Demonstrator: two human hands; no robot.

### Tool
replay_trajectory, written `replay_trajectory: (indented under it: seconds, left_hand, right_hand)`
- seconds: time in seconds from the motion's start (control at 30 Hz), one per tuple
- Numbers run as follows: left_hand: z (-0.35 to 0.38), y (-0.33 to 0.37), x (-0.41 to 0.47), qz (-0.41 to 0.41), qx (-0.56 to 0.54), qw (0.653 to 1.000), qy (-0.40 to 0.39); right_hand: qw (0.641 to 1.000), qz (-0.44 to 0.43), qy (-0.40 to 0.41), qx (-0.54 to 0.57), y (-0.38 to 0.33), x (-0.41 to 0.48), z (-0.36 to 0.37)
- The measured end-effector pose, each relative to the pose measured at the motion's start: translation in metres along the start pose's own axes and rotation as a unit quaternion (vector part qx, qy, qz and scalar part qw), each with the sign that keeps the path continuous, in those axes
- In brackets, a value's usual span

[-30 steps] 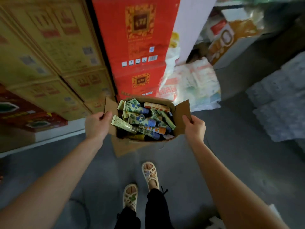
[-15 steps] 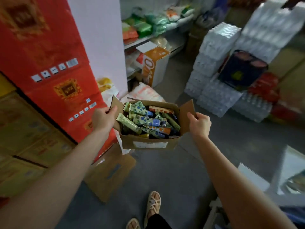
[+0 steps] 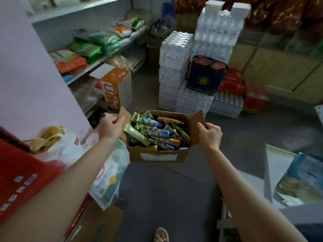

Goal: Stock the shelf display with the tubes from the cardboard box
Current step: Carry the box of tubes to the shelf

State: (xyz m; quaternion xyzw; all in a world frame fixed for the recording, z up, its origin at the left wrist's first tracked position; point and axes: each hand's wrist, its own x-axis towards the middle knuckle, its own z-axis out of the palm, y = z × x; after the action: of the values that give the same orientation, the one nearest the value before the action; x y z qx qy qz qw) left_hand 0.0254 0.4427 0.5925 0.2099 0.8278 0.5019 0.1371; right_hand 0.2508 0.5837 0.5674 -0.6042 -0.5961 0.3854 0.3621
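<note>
Open cardboard box (image 3: 158,155) of tubes (image 3: 153,131) held up in both hands above a grey floor (image 3: 167,193).

The tubes lie heaped and criss-crossed inside the box, mostly pale green with a leafy print and blue or orange caps (one cream tube pokes over the left rim). The left hand (image 3: 110,127) pinches the raised left flap (image 3: 123,114), fingers curled over its edge; the right hand (image 3: 210,133) is clamped the same way on the right flap (image 3: 198,117). The box hangs between the two outstretched arms, clear of the floor. To the left, metal shelving (image 3: 97,62) carries green and orange packets, with an orange-and-white carton (image 3: 113,88) below it. Beyond the box stand shrink-wrapped stacks of water bottles (image 3: 176,67), a dark blue gift box (image 3: 206,75) leaning against them.
</note>
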Motion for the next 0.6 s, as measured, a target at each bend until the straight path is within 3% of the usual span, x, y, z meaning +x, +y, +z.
replay_trajectory:
  seconds: [0.6]
  left_hand:
    - [0.252, 0.141, 0.248, 0.067, -0.017, 0.985, -0.156]
  right_hand:
    - [0.982, 0.065, 0.175, -0.011, -0.038, 0.278, 0.018]
